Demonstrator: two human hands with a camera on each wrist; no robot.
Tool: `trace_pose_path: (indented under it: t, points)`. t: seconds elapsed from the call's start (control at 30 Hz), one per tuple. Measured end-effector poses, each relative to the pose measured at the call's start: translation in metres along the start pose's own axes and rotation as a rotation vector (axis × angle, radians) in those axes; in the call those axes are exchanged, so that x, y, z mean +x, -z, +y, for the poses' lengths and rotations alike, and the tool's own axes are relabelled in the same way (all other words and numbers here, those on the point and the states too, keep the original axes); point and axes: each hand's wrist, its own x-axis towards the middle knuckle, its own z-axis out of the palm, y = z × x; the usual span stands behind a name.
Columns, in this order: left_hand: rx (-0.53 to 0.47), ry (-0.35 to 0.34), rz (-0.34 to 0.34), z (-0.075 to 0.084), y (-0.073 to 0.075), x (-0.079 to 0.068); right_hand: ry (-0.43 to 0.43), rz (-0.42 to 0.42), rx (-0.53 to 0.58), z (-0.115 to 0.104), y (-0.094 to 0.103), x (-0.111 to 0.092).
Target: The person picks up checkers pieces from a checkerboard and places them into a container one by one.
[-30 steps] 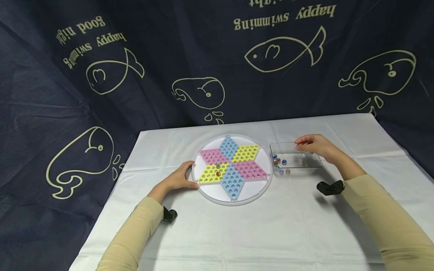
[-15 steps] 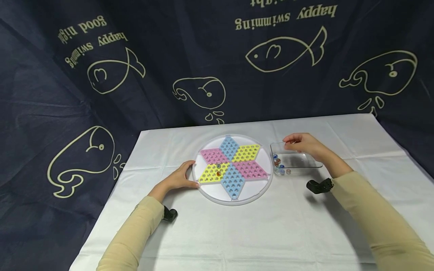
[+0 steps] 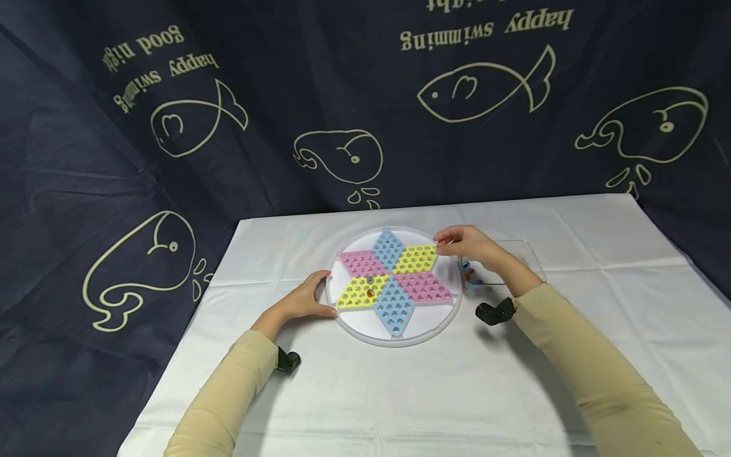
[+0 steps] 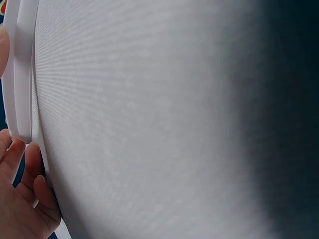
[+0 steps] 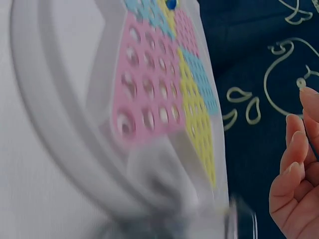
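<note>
A round white Chinese checkers board [image 3: 422, 327] with a pink, yellow and blue star lies on the table. My left hand [image 3: 299, 299] rests against its left rim, thumb and fingers spread apart; in the left wrist view, fingertips [image 4: 18, 143] touch the rim. Two marbles sit in the near-left yellow section, an orange marble [image 3: 370, 293] and a bluish marble [image 3: 370, 280]. Over the board's upper-right edge, my right hand [image 3: 468, 246] has its fingers curled and thumb close to them, beside the far yellow point. I cannot tell whether something small is between those fingertips.
A clear plastic box [image 3: 533, 254] with several marbles [image 3: 468, 273] stands just right of the board, partly hidden under the right forearm. A white cloth [image 3: 371, 393] covers the table. Behind it hangs a dark blue curtain [image 3: 342, 76] with fish and whale drawings.
My right hand has moved left from above the clear box to the board's upper-right edge. My left hand keeps its place at the left rim.
</note>
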Motion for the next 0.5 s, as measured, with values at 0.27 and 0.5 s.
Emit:
trace_pose_path:
  t: [0.27, 0.5]
  points:
    - [-0.005, 0.003, 0.001, -0.002, -0.001, 0.001, 0.103, -0.078, 0.049, -0.005, -0.029, 0.015]
    - [-0.007, 0.002, 0.004, -0.002, -0.001, 0.000, 0.079, -0.101, 0.101, -0.012, -0.049, 0.023]
